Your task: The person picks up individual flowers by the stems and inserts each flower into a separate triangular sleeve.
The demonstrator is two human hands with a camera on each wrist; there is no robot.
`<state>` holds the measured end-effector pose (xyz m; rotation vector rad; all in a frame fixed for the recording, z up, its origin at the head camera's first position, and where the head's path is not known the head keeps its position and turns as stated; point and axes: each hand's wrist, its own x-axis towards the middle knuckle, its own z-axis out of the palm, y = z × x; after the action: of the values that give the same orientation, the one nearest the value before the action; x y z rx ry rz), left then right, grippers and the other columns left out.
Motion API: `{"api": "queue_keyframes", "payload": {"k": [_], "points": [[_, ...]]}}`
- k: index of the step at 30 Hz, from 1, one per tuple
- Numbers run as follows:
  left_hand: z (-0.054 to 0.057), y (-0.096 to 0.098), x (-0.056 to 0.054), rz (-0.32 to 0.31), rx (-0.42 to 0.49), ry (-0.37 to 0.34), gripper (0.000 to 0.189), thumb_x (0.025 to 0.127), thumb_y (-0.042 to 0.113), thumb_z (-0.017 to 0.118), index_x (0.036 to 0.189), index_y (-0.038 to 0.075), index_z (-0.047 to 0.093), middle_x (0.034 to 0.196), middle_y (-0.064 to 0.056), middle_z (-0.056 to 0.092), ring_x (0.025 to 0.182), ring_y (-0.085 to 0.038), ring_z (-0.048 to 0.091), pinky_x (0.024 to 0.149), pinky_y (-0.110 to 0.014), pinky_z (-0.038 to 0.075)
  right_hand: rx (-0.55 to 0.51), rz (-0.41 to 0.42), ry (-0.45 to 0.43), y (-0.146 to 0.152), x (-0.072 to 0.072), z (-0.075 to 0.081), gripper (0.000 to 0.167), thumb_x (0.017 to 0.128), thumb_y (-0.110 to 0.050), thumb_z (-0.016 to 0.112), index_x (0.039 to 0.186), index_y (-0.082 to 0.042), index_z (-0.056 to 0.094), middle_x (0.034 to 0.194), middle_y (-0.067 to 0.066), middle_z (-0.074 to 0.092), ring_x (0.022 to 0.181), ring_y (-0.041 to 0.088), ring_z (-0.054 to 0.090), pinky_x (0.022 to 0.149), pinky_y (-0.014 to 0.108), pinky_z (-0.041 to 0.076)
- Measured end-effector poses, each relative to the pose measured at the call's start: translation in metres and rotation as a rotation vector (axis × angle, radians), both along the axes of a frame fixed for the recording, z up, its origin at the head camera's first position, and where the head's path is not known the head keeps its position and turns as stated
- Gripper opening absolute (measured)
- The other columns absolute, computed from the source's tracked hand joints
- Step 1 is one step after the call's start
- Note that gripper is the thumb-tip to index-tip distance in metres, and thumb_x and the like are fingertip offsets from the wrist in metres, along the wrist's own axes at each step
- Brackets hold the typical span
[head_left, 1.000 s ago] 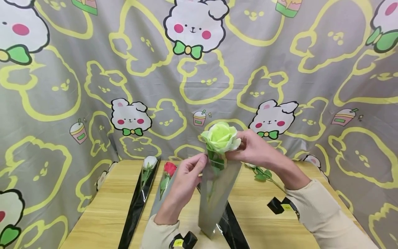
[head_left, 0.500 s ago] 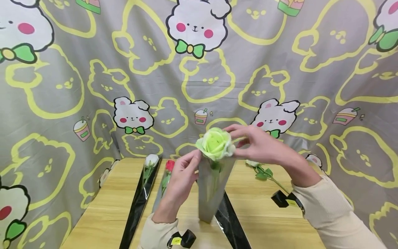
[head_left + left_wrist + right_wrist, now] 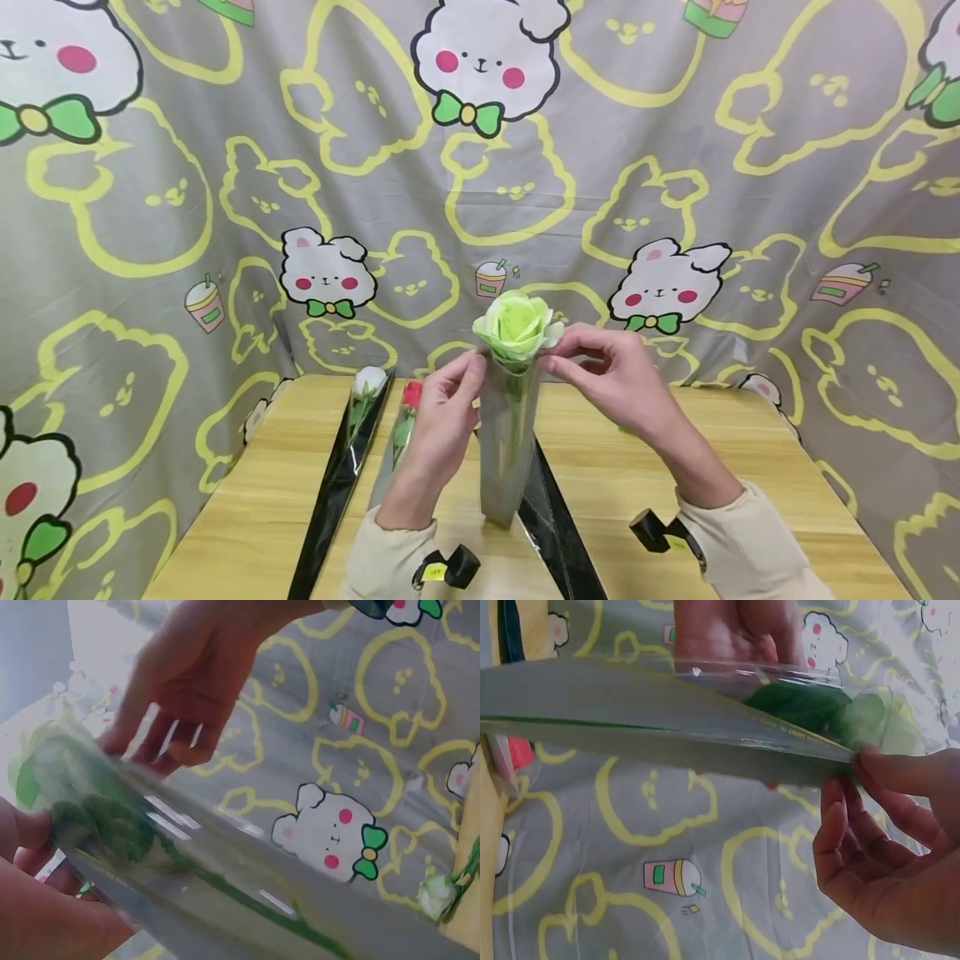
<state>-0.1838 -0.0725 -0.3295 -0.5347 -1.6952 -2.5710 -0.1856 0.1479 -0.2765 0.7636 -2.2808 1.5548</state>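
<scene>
A pale green artificial rose (image 3: 516,327) stands upright in a grey, clear-fronted flower sleeve (image 3: 504,467), its bloom above the sleeve's mouth. My left hand (image 3: 444,417) pinches the sleeve's left top edge between thumb and fingers. On the other side my right hand (image 3: 618,375) pinches the right top edge just under the bloom. In the left wrist view the leaves and green stem (image 3: 225,889) show through the clear film. Seen from the right wrist, the right thumb and finger (image 3: 889,769) grip the sleeve's edge near the leaves.
On the wooden table (image 3: 645,500) lie a white rose (image 3: 367,383) in a black sleeve and a red rose (image 3: 411,396) in a grey one, both left. Another black sleeve (image 3: 555,525) lies behind the held one. A loose white rose (image 3: 437,896) shows in the left wrist view.
My right hand has come from beside the petals down to the sleeve's right top edge and now pinches it. The sleeve's mouth has drawn narrower around the rose; the left hand keeps its hold.
</scene>
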Motion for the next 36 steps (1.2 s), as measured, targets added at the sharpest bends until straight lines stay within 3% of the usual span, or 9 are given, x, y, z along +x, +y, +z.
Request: {"api": "queue_keyframes", "payload": {"k": [3, 6, 9, 12, 17, 20, 26, 32, 36], "points": [[0.003, 0.001, -0.001, 0.014, 0.015, 0.034, 0.026, 0.110, 0.018, 0.051, 0.107, -0.001, 0.069, 0.110, -0.001, 0.058, 0.108, -0.013, 0.055, 0.081, -0.030, 0.050, -0.045, -0.027, 0.049, -0.003, 0.000, -0.001, 0.003, 0.094, -0.006, 0.076, 0.094, -0.004, 0.077, 0.098, 0.005, 0.072, 0.088, 0.015, 0.068, 0.074, 0.024, 0.058], [0.005, 0.000, -0.002, 0.015, 0.053, 0.051, 0.024, 0.109, 0.017, 0.053, 0.092, 0.002, 0.061, 0.099, -0.004, 0.052, 0.098, -0.016, 0.052, 0.078, -0.031, 0.052, -0.108, -0.051, 0.075, -0.003, 0.000, -0.001, 0.002, 0.093, -0.003, 0.075, 0.095, -0.002, 0.077, 0.101, 0.007, 0.073, 0.087, 0.015, 0.069, 0.073, 0.023, 0.056], [0.006, 0.000, -0.003, 0.002, 0.063, 0.047, 0.025, 0.108, 0.015, 0.054, 0.119, -0.002, 0.068, 0.115, -0.003, 0.060, 0.111, -0.014, 0.058, 0.086, -0.034, 0.055, -0.167, -0.072, 0.082, -0.001, 0.000, -0.001, 0.004, 0.093, -0.003, 0.076, 0.096, -0.001, 0.077, 0.100, 0.010, 0.073, 0.083, 0.016, 0.068, 0.071, 0.023, 0.056], [0.004, 0.002, -0.005, -0.059, 0.074, 0.040, 0.043, 0.108, 0.018, 0.054, 0.146, -0.003, 0.052, 0.134, -0.004, 0.061, 0.126, -0.016, 0.056, 0.097, -0.039, 0.052, -0.216, -0.063, 0.074, -0.001, 0.000, -0.001, 0.006, 0.093, -0.004, 0.076, 0.097, 0.000, 0.077, 0.099, 0.013, 0.073, 0.080, 0.017, 0.070, 0.073, 0.027, 0.059], [-0.002, 0.003, -0.010, -0.242, 0.061, 0.041, 0.039, 0.108, 0.036, 0.051, 0.138, 0.011, 0.056, 0.134, 0.000, 0.056, 0.130, -0.016, 0.049, 0.104, -0.037, 0.046, -0.279, -0.028, 0.053, -0.004, 0.000, -0.001, 0.008, 0.092, -0.002, 0.077, 0.098, 0.002, 0.077, 0.102, 0.017, 0.071, 0.081, 0.019, 0.072, 0.072, 0.036, 0.061], [-0.001, 0.003, -0.010, -0.283, 0.060, 0.050, 0.045, 0.106, 0.041, 0.050, 0.141, 0.014, 0.053, 0.137, -0.001, 0.053, 0.131, -0.016, 0.046, 0.105, -0.036, 0.045, -0.289, -0.037, 0.055, -0.003, 0.001, 0.001, 0.009, 0.092, -0.002, 0.077, 0.099, 0.002, 0.076, 0.101, 0.015, 0.072, 0.082, 0.019, 0.073, 0.072, 0.035, 0.061], [0.019, 0.008, -0.013, -0.166, 0.051, 0.115, 0.072, 0.101, 0.039, 0.063, 0.154, -0.003, 0.038, 0.144, -0.011, 0.052, 0.134, -0.017, 0.047, 0.109, -0.031, 0.042, -0.261, -0.050, 0.090, -0.001, 0.001, 0.012, 0.010, 0.094, -0.003, 0.075, 0.100, 0.004, 0.074, 0.095, 0.011, 0.073, 0.076, 0.018, 0.071, 0.072, 0.032, 0.060], [0.030, 0.008, -0.013, -0.087, 0.022, 0.086, 0.045, 0.108, 0.013, 0.051, 0.150, -0.002, 0.045, 0.129, -0.007, 0.062, 0.120, -0.016, 0.056, 0.097, -0.030, 0.050, -0.279, -0.082, 0.085, -0.003, -0.001, 0.017, 0.009, 0.094, -0.004, 0.075, 0.098, 0.004, 0.075, 0.096, 0.013, 0.073, 0.077, 0.019, 0.071, 0.072, 0.031, 0.060], [0.031, 0.008, -0.015, -0.016, 0.029, 0.061, 0.034, 0.108, 0.009, 0.050, 0.141, 0.001, 0.057, 0.120, -0.004, 0.063, 0.111, -0.016, 0.059, 0.090, -0.033, 0.054, -0.321, -0.088, 0.093, -0.001, -0.003, 0.018, 0.010, 0.093, -0.004, 0.075, 0.098, 0.005, 0.075, 0.096, 0.014, 0.073, 0.075, 0.019, 0.071, 0.072, 0.031, 0.060]]}}
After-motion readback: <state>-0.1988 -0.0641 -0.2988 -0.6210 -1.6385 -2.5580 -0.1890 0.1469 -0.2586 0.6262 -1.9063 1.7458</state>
